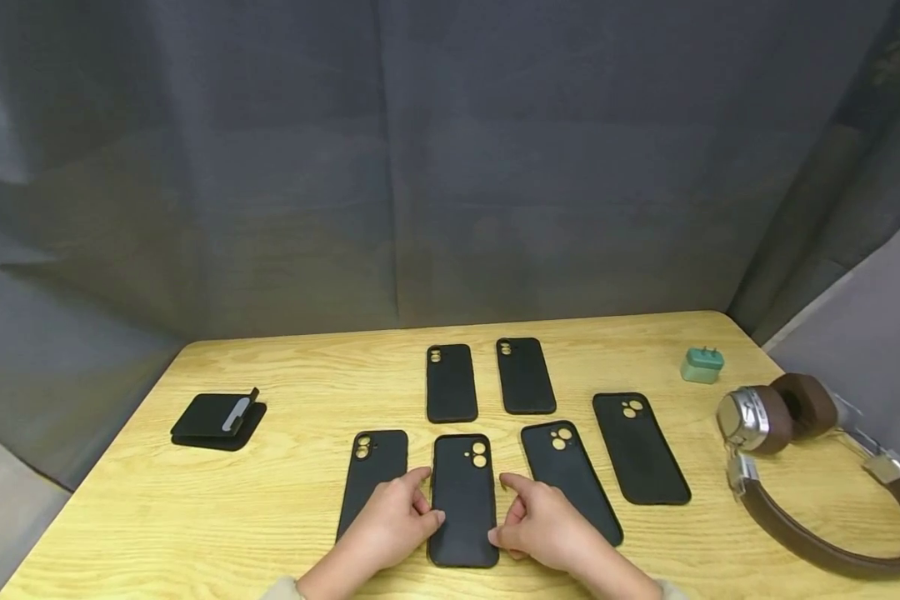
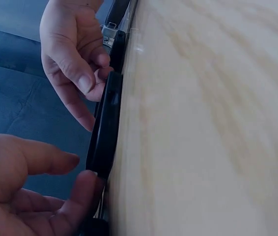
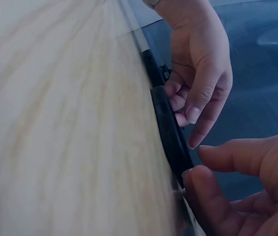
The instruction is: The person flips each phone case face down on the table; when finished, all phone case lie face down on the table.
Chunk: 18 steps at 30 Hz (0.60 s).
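While both hands flank the middle case [image 1: 462, 487], head view gives six black phone cases: that one plus five other cases [image 1: 452, 383], two behind, one left, two right. Also one folded black wallet-like item [image 1: 213, 421], one green charger [image 1: 701, 367], one pair of headphones [image 1: 776, 421], on the bench [image 1: 307, 375]. Middle case lies flat, long axis running away from the person, camera cutout at far right corner, seen only here. Left hand [image 1: 395, 523] and right hand [image 1: 543, 527] unclenched, thumbs touching its opposite long edges. Left wrist: case edge-on, rim depth visible, unlike head view. Right wrist: edge-on too, small marks along its side.
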Each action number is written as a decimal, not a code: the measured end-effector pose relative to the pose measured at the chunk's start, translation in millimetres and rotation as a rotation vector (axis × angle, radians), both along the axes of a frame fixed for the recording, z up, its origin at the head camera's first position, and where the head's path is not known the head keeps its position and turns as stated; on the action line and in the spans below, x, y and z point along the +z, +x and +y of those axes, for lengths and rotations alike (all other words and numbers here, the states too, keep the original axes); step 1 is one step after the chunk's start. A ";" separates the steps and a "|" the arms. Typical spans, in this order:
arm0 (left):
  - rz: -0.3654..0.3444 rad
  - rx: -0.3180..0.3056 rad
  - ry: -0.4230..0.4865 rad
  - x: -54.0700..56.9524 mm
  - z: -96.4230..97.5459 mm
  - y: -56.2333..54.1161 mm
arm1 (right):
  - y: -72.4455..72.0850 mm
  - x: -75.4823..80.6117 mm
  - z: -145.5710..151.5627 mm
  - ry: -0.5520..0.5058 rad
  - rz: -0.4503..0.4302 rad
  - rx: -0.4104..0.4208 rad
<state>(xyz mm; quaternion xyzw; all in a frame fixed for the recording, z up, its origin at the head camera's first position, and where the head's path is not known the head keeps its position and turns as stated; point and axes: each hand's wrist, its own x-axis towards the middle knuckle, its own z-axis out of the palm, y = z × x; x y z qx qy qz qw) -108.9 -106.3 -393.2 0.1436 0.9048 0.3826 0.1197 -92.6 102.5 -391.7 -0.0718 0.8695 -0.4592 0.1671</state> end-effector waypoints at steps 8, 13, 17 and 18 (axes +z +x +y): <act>-0.068 -0.001 -0.005 -1.1 5.0 -1.3 | -0.5 -4.2 -1.2 0.008 -0.017 -0.003; -0.094 0.011 -0.025 -1.2 6.5 -1.1 | -1.1 -7.2 -2.5 -0.005 -0.032 -0.013; -0.093 0.014 -0.039 -1.9 8.0 -1.3 | -1.5 -8.5 -2.9 -0.023 -0.061 -0.044; -0.090 0.013 -0.044 -1.8 8.4 -1.5 | -1.7 -8.6 -2.8 -0.029 -0.069 -0.052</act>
